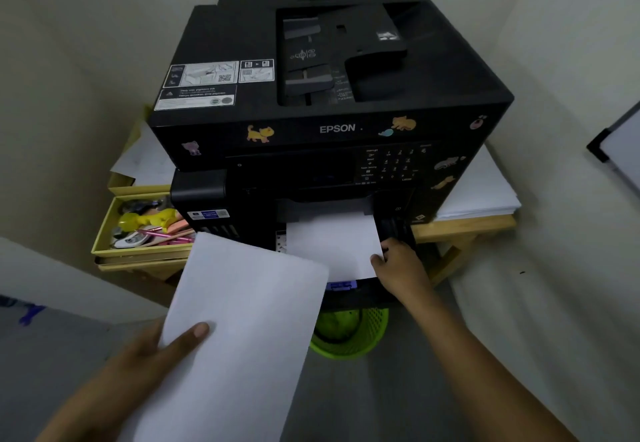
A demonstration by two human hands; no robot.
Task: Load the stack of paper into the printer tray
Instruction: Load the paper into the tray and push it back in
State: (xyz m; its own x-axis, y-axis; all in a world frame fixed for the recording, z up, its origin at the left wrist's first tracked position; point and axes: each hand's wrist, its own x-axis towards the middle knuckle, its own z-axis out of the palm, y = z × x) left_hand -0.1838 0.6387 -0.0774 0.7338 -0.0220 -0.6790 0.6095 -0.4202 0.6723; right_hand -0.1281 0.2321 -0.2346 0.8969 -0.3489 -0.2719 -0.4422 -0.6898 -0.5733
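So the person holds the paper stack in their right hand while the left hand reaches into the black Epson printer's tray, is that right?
Not quite: the hands are swapped. In the head view the left hand holds the paper stack, and the right hand reaches into the tray of the black Epson printer.

You've got one black Epson printer (332,95) on the wooden tabletop (464,228), two hands in view, left hand (145,355) and right hand (398,265). One stack of paper (239,320) up front, another pile of white sheets (481,192) right of the printer. Two yellow boxes (138,254) stacked on the left, one green basket (349,332) below. I count about six animal stickers (259,133) on the printer's front.
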